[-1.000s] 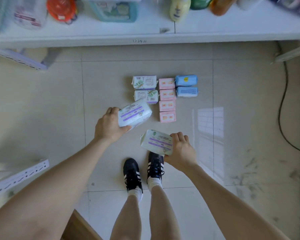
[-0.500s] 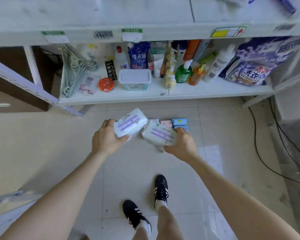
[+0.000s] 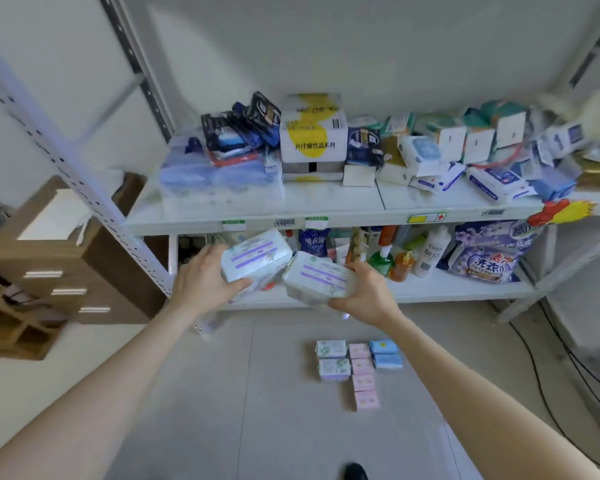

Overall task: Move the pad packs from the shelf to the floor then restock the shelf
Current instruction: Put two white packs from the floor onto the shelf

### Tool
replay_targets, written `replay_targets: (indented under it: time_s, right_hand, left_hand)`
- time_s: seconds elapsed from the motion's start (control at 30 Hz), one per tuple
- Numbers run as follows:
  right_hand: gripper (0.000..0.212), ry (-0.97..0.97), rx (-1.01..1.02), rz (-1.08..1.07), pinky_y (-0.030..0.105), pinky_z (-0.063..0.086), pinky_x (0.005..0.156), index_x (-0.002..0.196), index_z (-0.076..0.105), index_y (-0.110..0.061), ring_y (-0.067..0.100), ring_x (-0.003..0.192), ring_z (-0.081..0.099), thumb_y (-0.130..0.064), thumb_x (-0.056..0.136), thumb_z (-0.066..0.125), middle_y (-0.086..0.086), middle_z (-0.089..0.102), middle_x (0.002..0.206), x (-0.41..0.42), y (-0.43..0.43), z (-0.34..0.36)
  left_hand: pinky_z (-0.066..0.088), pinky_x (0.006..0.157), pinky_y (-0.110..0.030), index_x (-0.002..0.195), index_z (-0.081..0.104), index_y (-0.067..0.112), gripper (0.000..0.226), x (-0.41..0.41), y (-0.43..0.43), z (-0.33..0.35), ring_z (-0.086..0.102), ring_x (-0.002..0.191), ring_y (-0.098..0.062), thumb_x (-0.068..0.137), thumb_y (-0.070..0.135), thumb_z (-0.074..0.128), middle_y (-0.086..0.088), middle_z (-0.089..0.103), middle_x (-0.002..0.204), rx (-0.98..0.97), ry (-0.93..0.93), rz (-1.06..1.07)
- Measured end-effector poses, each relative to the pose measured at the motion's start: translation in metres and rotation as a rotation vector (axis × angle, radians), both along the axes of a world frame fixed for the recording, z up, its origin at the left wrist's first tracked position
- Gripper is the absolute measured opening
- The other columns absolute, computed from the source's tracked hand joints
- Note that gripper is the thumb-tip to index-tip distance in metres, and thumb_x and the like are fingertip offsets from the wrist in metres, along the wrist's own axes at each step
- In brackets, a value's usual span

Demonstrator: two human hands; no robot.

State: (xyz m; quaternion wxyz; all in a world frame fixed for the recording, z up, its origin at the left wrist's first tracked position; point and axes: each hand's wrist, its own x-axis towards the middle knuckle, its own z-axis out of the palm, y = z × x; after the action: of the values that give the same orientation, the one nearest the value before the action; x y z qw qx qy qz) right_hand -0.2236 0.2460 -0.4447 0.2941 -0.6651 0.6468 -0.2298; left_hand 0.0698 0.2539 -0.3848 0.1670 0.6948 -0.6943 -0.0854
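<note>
My left hand (image 3: 205,278) grips a white pad pack with purple stripes (image 3: 253,258), held up in front of the lower shelf opening. My right hand (image 3: 368,292) grips a second white and purple pad pack (image 3: 317,275), touching the first on its right. Several more pad packs (image 3: 357,368) lie in rows on the floor tiles below: green-white ones on the left, pink ones in the middle, blue ones on the right. The upper shelf board (image 3: 326,206) has a bare strip along its front.
Boxes and tissue packs crowd the back of the upper shelf, among them a white and yellow carton (image 3: 312,133). Bottles (image 3: 430,251) and a detergent bag (image 3: 485,254) fill the lower shelf. A brown drawer cabinet (image 3: 66,258) stands left. Black cables (image 3: 551,368) trail on the right.
The view has swung up from the floor to the shelves. Both hands have lifted their pad packs from near the floor to shelf height.
</note>
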Motion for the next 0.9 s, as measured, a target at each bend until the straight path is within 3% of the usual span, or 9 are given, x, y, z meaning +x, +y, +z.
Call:
replay_targets:
  time_s: [0.3,0.63,0.73,0.9]
  right_hand:
    - [0.077,-0.010,-0.216,0.114,0.036,0.053,0.075,0.125,0.047,-0.023,0.014,0.092,0.056,-0.048,0.058,0.076,-0.006,0.057,0.106,0.036,-0.020,0.139]
    - [0.063,-0.055,-0.474,0.156,0.042,0.056,0.071,0.114,0.055,-0.024,0.011,0.084,0.061,-0.043,0.058,0.079,-0.007,0.063,0.099,0.070,-0.023,0.274]
    - [0.063,-0.086,-0.526,0.139,0.040,0.055,0.075,0.112,0.058,-0.025,0.013,0.089,0.061,-0.044,0.056,0.079,-0.008,0.064,0.100,0.076,-0.031,0.302]
    - [0.056,-0.139,-0.602,0.156,0.031,0.055,0.064,0.103,0.054,-0.033,0.001,0.080,0.060,-0.044,0.054,0.081,-0.018,0.062,0.091,0.082,-0.050,0.345]
  left_hand:
    - [0.041,0.072,-0.033,0.124,0.051,0.019,0.069,0.050,0.002,0.146,0.058,0.107,-0.026,0.071,0.056,0.074,-0.002,0.059,0.121,-0.227,-0.109,-0.039]
    - [0.042,0.071,-0.032,0.120,0.051,0.021,0.063,0.089,0.011,0.279,0.057,0.098,-0.019,0.072,0.054,0.075,0.002,0.060,0.114,-0.421,-0.108,-0.052]
    - [0.043,0.072,-0.033,0.119,0.052,0.019,0.064,0.096,0.004,0.311,0.056,0.097,-0.018,0.071,0.054,0.076,0.001,0.061,0.114,-0.451,-0.090,-0.058]
    - [0.039,0.075,-0.030,0.126,0.053,0.020,0.070,0.102,-0.019,0.358,0.055,0.104,-0.019,0.069,0.053,0.079,0.000,0.062,0.121,-0.498,-0.044,-0.077]
